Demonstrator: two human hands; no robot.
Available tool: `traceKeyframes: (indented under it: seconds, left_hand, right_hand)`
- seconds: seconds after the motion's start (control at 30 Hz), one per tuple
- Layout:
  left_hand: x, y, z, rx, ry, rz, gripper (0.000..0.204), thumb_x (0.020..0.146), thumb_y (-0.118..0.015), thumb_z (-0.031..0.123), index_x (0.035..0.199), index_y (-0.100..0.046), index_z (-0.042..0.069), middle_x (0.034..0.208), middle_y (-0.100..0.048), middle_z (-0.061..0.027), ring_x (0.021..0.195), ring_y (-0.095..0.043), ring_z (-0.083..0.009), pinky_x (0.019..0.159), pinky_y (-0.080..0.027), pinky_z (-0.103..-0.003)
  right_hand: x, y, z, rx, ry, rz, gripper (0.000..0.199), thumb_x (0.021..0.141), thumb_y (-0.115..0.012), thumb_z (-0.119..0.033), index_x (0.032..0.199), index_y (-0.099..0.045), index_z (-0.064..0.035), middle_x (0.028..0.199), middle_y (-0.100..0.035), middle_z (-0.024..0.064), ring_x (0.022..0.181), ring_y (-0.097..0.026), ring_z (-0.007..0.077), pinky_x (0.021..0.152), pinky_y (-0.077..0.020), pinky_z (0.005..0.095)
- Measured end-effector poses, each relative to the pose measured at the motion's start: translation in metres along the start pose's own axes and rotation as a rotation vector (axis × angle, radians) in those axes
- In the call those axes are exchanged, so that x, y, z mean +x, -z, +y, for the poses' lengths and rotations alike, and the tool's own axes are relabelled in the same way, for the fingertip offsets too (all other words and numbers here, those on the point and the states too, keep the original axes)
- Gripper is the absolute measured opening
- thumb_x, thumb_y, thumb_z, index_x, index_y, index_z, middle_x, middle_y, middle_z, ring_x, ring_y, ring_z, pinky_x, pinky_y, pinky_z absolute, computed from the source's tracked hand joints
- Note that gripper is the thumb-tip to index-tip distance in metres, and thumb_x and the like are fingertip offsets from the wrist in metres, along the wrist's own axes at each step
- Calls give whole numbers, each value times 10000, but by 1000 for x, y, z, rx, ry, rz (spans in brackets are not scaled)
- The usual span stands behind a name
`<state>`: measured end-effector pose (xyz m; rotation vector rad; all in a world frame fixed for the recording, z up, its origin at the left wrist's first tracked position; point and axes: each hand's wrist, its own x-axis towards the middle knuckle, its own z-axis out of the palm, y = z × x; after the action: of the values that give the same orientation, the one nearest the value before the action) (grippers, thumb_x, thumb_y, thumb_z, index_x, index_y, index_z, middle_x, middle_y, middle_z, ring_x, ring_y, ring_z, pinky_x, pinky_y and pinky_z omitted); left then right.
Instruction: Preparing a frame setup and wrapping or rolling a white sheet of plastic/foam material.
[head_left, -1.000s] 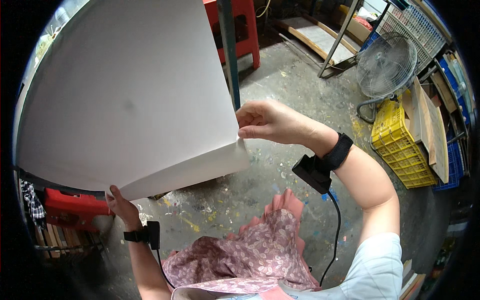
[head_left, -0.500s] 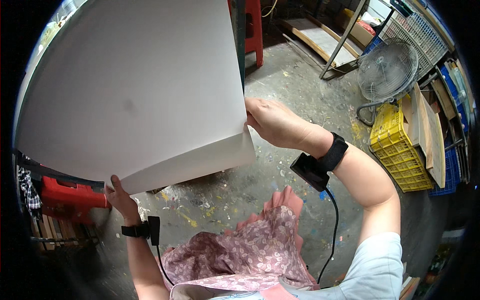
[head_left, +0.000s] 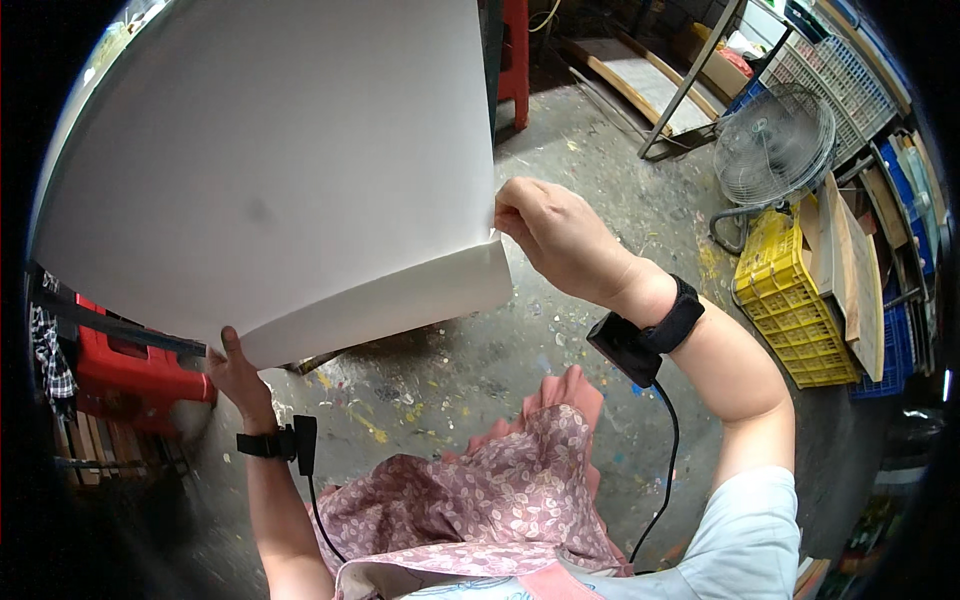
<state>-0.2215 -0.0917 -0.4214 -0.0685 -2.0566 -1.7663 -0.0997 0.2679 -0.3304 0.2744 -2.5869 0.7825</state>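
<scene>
A large smooth white sheet [head_left: 300, 170] spreads over the upper left, with a faint grey smudge near its middle. Its near edge bends into a strip [head_left: 390, 300] that hangs past the fold. At the near left corner my left hand [head_left: 240, 385] grips the sheet, thumb on top and the other fingers mostly hidden. My right hand [head_left: 555, 230] pinches the sheet's right edge just above the fold, fingertips pressed together. Both wrists wear black straps with small dark devices and cables.
Red plastic stools [head_left: 135, 375] [head_left: 514, 65] stand left and behind the sheet. A floor fan [head_left: 775, 145], a yellow crate [head_left: 790, 300] with boards leaning on it, and a metal-legged rack [head_left: 690, 80] line the right. The concrete floor [head_left: 600, 130] is paint-spotted.
The sheet's near fold and hanging strip have risen slightly. My left hand has moved a little up with the corner; my right hand has shifted slightly and its wrist has turned. Both keep hold.
</scene>
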Motion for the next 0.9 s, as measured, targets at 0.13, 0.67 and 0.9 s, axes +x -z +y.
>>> traceKeyframes:
  seconds: [0.13, 0.67, 0.9]
  left_hand:
    - [4, 12, -10, 2, 93, -46, 359, 804, -567, 308, 924, -481, -19, 790, -534, -49, 701, -495, -110, 624, -420, -241]
    - [1, 9, -8, -15, 103, -24, 366, 799, -572, 318, 935, -503, -14, 816, -528, -24, 709, -471, -88, 612, -400, -222]
    - [0, 7, -4, -43, 68, -46, 370, 793, -576, 342, 909, -505, -2, 766, -521, -6, 673, -479, -71, 591, -404, -215]
  right_hand:
    - [-9, -6, 1, 207, -86, 144, 88, 769, -529, -44, 846, -506, -6, 751, -541, 140, 693, -541, 269, 613, -435, 331]
    - [-29, -21, -1, 689, -408, 50, 258, 767, -609, -131, 978, -556, 8, 858, -586, 66, 766, -542, 100, 696, -446, 225]
    - [-30, -28, -6, 590, -376, 222, 92, 757, -586, -46, 835, -580, 4, 795, -591, 51, 727, -546, 99, 668, -445, 223]
